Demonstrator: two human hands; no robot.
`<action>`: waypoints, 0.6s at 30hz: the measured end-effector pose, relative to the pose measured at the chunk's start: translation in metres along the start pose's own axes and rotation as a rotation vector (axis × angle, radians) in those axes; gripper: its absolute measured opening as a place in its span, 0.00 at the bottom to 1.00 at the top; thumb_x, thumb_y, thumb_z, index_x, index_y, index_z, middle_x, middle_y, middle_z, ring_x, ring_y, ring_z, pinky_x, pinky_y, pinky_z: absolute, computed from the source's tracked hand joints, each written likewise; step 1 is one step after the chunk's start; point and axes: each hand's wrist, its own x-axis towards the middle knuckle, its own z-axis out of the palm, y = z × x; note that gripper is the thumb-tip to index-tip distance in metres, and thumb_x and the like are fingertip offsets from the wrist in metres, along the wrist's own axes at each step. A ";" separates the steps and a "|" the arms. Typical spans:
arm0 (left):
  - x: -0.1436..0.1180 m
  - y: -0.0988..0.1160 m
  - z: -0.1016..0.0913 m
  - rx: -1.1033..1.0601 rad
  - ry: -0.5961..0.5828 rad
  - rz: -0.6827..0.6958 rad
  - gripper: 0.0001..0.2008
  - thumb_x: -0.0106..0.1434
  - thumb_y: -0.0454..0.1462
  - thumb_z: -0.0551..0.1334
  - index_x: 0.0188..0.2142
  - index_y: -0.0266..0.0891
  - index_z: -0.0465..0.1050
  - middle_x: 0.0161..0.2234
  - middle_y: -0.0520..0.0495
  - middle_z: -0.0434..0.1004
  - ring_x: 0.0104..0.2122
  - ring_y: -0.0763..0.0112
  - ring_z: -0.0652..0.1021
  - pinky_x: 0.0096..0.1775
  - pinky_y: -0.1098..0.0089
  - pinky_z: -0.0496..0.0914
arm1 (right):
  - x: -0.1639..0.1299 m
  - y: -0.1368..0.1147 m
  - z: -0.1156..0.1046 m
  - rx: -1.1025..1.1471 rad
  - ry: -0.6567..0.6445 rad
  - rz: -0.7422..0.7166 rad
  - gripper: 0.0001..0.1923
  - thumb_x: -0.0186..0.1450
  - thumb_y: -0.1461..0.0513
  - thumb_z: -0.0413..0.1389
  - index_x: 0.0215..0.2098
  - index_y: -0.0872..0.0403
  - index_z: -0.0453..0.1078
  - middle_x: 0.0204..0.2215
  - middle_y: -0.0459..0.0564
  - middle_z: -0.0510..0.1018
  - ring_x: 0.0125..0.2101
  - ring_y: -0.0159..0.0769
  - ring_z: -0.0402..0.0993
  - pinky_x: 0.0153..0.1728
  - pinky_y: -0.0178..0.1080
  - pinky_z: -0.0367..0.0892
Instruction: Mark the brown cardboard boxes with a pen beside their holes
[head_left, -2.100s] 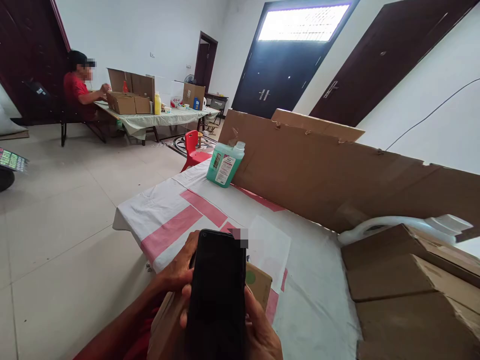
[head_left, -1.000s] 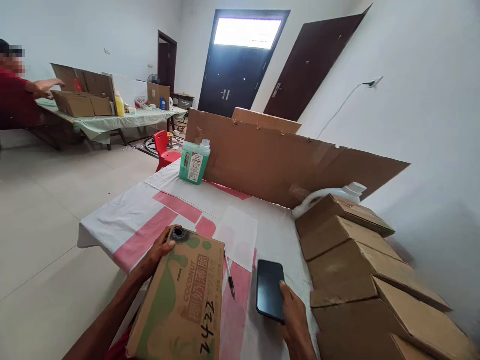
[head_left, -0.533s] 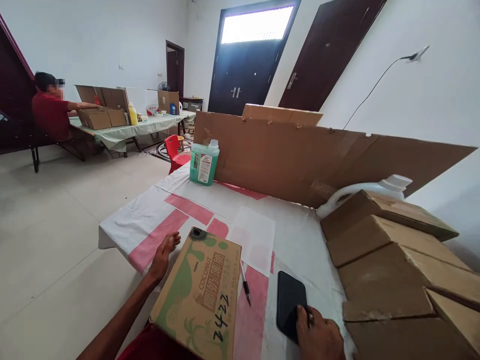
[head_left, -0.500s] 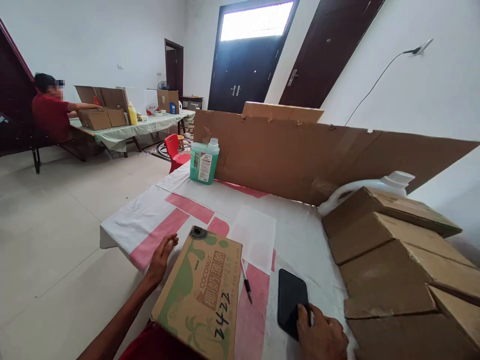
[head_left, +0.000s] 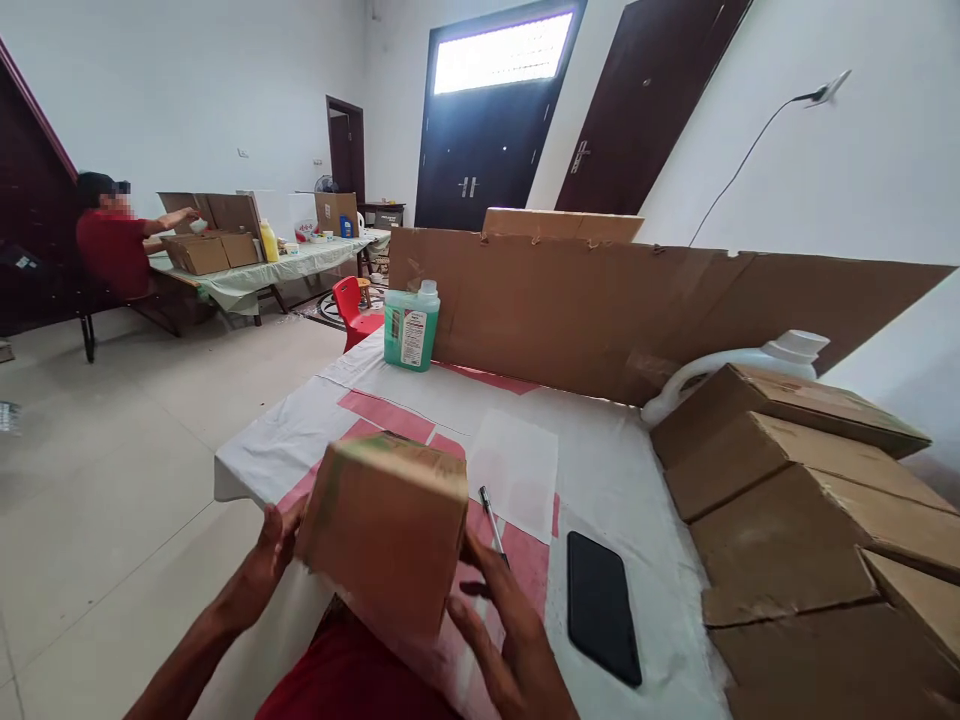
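Both hands, left hand (head_left: 274, 545) and right hand (head_left: 499, 625), clasp the blurred cardboard box (head_left: 386, 525) by its sides above the bench (head_left: 622, 480); its print is unreadable. Phone (head_left: 602, 605) lies nearby.

Table (head_left: 615, 470) – pink-white cloth, phone (head_left: 602, 620), pen (head_left: 491, 515), green bottle (head_left: 411, 327), stacked cartons (head_left: 787, 500).

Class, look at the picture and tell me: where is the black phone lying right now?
In the head view, the black phone lies flat on the table's white cloth, right of the pen and left of the stacked cardboard boxes, untouched by either hand.
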 end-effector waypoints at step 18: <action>0.264 0.049 0.015 0.100 0.292 0.365 0.39 0.69 0.61 0.56 0.69 0.44 0.53 0.68 0.36 0.62 0.69 0.48 0.63 0.66 0.48 0.60 | 0.284 0.010 0.065 0.137 -0.047 -0.245 0.48 0.68 0.48 0.60 0.77 0.40 0.37 0.74 0.53 0.54 0.72 0.52 0.51 0.66 0.59 0.61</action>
